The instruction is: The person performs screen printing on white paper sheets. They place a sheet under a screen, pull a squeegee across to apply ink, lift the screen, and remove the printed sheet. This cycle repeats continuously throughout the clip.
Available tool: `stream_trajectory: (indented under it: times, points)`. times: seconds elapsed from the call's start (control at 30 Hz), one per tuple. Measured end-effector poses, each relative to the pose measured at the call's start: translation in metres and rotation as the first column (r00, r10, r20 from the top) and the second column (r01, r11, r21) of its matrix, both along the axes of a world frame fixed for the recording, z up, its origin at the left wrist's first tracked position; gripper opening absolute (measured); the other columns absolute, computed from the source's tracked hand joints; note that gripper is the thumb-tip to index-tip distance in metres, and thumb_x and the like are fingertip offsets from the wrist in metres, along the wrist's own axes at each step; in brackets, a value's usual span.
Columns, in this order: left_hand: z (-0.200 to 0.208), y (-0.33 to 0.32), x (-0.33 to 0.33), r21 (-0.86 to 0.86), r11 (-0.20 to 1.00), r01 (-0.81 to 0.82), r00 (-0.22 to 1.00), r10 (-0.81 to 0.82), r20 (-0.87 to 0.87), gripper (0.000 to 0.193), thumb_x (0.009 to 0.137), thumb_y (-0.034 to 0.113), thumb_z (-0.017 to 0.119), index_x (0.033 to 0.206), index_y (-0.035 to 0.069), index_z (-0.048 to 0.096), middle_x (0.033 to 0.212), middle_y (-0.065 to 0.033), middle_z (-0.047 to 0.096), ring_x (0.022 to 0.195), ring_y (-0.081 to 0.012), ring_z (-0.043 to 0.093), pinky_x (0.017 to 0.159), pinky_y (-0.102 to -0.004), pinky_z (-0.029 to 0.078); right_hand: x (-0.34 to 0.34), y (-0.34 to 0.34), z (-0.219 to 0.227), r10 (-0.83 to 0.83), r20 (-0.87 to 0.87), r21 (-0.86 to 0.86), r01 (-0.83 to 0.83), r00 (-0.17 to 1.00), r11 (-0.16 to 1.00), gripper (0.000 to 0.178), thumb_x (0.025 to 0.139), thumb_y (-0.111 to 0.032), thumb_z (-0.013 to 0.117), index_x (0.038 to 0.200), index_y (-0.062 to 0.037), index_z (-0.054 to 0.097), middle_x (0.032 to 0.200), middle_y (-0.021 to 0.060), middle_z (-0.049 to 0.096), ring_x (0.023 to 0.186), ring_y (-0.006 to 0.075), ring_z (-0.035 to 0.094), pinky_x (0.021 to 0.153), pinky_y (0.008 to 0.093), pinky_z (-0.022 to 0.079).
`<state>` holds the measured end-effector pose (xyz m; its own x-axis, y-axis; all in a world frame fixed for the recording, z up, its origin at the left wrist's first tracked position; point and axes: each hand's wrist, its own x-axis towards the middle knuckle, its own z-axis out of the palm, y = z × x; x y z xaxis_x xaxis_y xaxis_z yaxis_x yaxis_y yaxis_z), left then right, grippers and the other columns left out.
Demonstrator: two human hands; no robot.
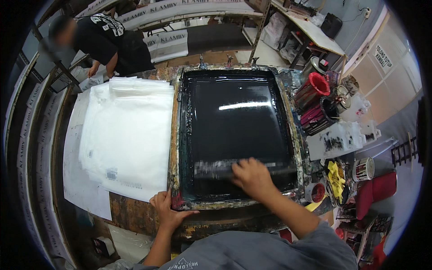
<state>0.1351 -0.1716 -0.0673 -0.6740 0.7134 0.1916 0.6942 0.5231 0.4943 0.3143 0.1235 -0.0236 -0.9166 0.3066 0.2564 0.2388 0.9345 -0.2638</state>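
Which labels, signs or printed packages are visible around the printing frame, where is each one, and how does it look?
Wall sign: far right on the pale wall, white tilted rectangle with dark lettering.
Printed strips: behind the screen frame, long white bands with dark lettering.
Stack of plastic bags: left of the frame, translucent white, small dark print near the bottom.
Paint can: right of the frame, on its side, white label with red.

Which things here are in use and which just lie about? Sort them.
In use:
- black ink-covered screen printing frame
- blurred squeegee bar under the right hand
- left hand pressing on the frame's near corner

Lying about:
- stack of white plastic sheets
- red-rimmed ink tin
- yellow rag
- white-labelled can
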Motion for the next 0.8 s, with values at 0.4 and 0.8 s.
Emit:
stream_trajectory:
  times: [0.4, 0.8]
  points:
    - [-0.013, -0.011, 0.012, 0.133, 0.986, -0.1, 0.995, 0.098, 0.023, 0.136, 0.038, 0.083, 0.093, 0.143, -0.001, 0.066, 0.1, -0.0065, 0.054, 0.097, -0.0274, 0.047, 0.096, -0.0467, 0.035, -0.232, 0.257, 0.025, 0.026, 0.159, 0.073, -0.038, 0.987, 0.997, 0.047, 0.099, -0.055, 0.066, 0.105, -0.0085, 0.073, 0.099, 0.0183, 0.076, 0.1, 0.0377, 0.073, 0.084, 0.0535, 0.057]
    - [-0.021, -0.007, 0.026, 0.283, 0.946, -0.159, 0.98, 0.116, 0.163, 0.136, 0.052, 0.075, 0.095, 0.153, -0.006, 0.054, 0.111, -0.0134, 0.068, 0.109, -0.0345, 0.051, 0.101, -0.0497, 0.045, -0.111, 0.109, 0.016, -0.032, 0.067, 0.224, 0.017, 0.997, 0.975, 0.037, 0.096, -0.046, 0.073, 0.11, -0.0122, 0.068, 0.098, 0.0107, 0.073, 0.091, 0.0333, 0.073, 0.076, 0.0506, 0.059]
